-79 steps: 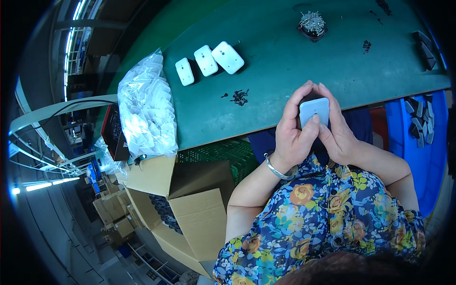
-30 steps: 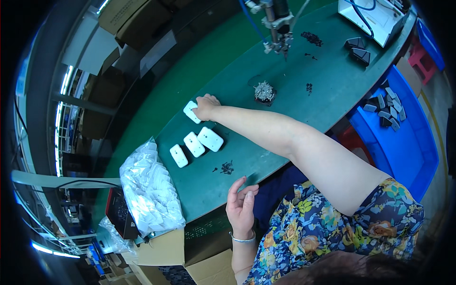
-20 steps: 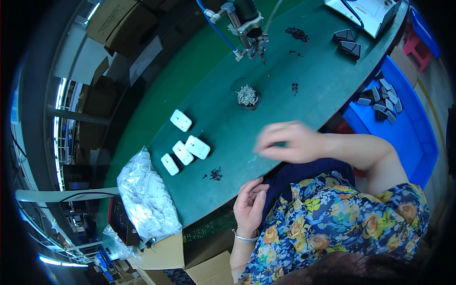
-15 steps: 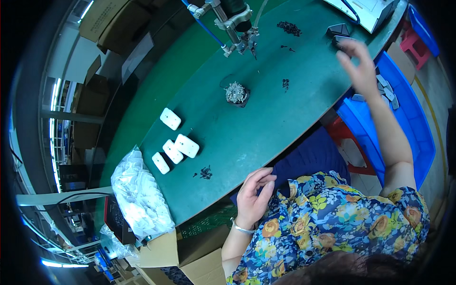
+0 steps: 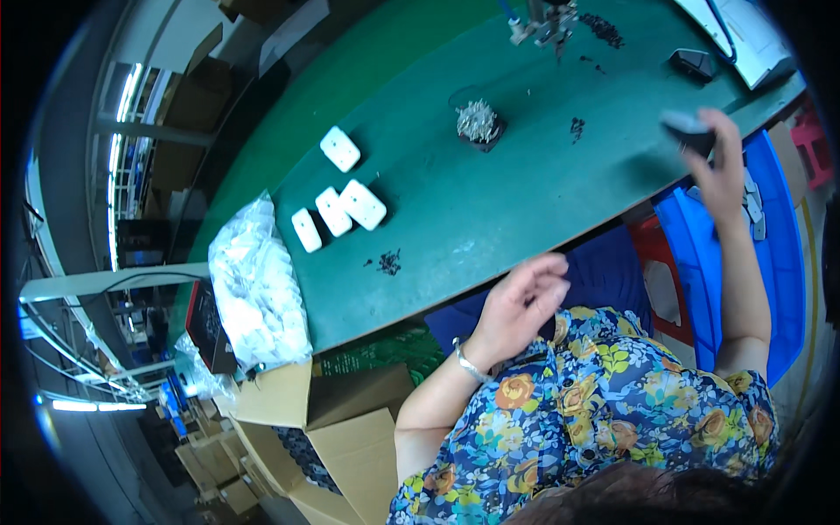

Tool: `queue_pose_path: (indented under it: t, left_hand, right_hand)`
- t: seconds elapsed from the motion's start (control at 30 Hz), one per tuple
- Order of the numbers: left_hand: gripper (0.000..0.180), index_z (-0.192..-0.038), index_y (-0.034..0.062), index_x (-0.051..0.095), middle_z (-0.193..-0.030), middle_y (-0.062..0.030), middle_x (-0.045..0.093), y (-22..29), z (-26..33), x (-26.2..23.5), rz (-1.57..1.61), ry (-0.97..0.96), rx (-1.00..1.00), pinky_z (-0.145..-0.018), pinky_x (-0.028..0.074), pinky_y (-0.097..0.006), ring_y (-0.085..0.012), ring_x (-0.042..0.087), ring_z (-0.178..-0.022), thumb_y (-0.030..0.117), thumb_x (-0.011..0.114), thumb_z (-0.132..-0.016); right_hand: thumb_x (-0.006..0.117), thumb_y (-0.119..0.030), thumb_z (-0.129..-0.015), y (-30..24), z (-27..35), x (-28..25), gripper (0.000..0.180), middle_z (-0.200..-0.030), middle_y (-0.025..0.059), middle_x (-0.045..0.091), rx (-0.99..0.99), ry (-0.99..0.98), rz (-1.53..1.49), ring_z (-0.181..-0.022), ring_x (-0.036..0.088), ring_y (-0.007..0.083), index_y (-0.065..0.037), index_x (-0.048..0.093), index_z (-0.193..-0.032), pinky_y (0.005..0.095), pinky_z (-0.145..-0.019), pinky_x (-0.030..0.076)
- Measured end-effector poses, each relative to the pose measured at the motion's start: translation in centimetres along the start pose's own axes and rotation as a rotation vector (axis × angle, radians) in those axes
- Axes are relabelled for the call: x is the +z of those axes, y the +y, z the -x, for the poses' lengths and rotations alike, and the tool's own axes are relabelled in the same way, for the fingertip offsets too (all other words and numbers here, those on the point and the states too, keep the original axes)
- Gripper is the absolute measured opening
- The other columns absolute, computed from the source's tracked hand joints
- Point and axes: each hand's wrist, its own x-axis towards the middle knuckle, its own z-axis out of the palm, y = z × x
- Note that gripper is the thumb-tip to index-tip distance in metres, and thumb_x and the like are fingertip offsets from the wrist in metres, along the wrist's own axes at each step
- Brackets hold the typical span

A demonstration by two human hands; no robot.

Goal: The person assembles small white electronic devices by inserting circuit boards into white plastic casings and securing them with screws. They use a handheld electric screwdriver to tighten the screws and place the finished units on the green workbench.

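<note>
My right hand point(image 5: 719, 162) is raised over the table's right edge, closed on a small dark part with a light face point(image 5: 688, 127). My left hand point(image 5: 521, 302) hangs open and empty just below the green table's point(image 5: 490, 201) near edge. Several white rectangular plates lie on the table: three close together point(image 5: 338, 212) and one apart farther back point(image 5: 339, 149). A little heap of dark screws point(image 5: 387, 261) lies near the front edge.
A dark holder full of metal pins point(image 5: 478, 122) stands mid-table, a tool head point(image 5: 547, 22) beyond it. A blue bin point(image 5: 700, 262) of parts sits at my right. A clear bag of white parts point(image 5: 258, 284) and cardboard boxes point(image 5: 341, 420) are on the left.
My right hand set a white plate down at the back left, then swung right to the blue bin and now lifts a small dark part. My left hand stayed by the table edge.
</note>
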Motion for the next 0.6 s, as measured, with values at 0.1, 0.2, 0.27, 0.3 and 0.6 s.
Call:
queue_pose_path:
  t: [0.1,0.2,0.27,0.3,0.6]
  left_hand:
    - [0.049,-0.129,-0.0004,0.032,-0.113,-0.0161,0.052,-0.4,-1.4,0.2,0.449,-0.009,0.004,-0.08,0.047,-0.03,-0.0215,0.058,-0.092,0.034,0.037,-0.095]
    - [0.053,-0.131,-0.0008,0.03,-0.108,-0.0117,0.052,-1.0,-2.3,0.2,0.456,-0.079,-0.007,-0.076,0.047,-0.028,-0.018,0.057,-0.089,0.037,0.039,-0.094]
    - [0.052,-0.132,-0.0007,0.028,-0.107,-0.01,0.053,-0.7,-1.9,-0.2,0.42,-0.105,0.002,-0.076,0.047,-0.027,-0.0168,0.057,-0.089,0.03,0.044,-0.093]
    - [0.053,-0.133,-0.0007,0.027,-0.107,-0.0091,0.053,-0.5,-1.6,-0.3,0.403,-0.114,0.006,-0.075,0.047,-0.026,-0.0162,0.057,-0.089,0.027,0.047,-0.092]
    - [0.06,-0.139,0.0059,0.019,-0.115,-0.0088,0.05,-0.4,0.3,0.0,0.441,0.187,0.138,-0.084,0.047,-0.031,-0.0148,0.053,-0.1,0.005,0.051,-0.087]
  right_hand:
    - [0.07,0.006,-0.054,-6.4,2.2,2.8,0.049,-0.113,0.0145,0.048,-0.346,-0.402,-0.179,-0.105,0.049,0.0299,-0.007,0.056,-0.099,0.0363,-0.086,0.043]
    - [0.067,0.011,-0.059,-8.9,3.0,5.8,0.051,-0.116,0.0168,0.045,-0.352,-0.583,-0.456,-0.108,0.048,0.0316,-0.008,0.055,-0.105,0.0354,-0.086,0.045]
    - [0.065,0.009,-0.061,-9.4,3.1,6.8,0.059,-0.124,0.0185,0.04,-0.309,-0.706,-0.522,-0.115,0.044,0.0336,-0.006,0.048,-0.116,0.0374,-0.092,0.042]
    - [0.065,0.006,-0.061,-9.9,3.0,6.9,0.064,-0.128,0.0193,0.038,-0.273,-0.756,-0.531,-0.118,0.041,0.0342,-0.005,0.044,-0.121,0.0383,-0.095,0.039]
    - [0.077,-0.027,-0.063,-12.5,5.0,8.4,0.088,-0.135,0.0198,0.032,0.092,-0.851,-0.634,-0.126,0.031,0.0332,-0.003,0.029,-0.133,0.0406,-0.103,0.028]
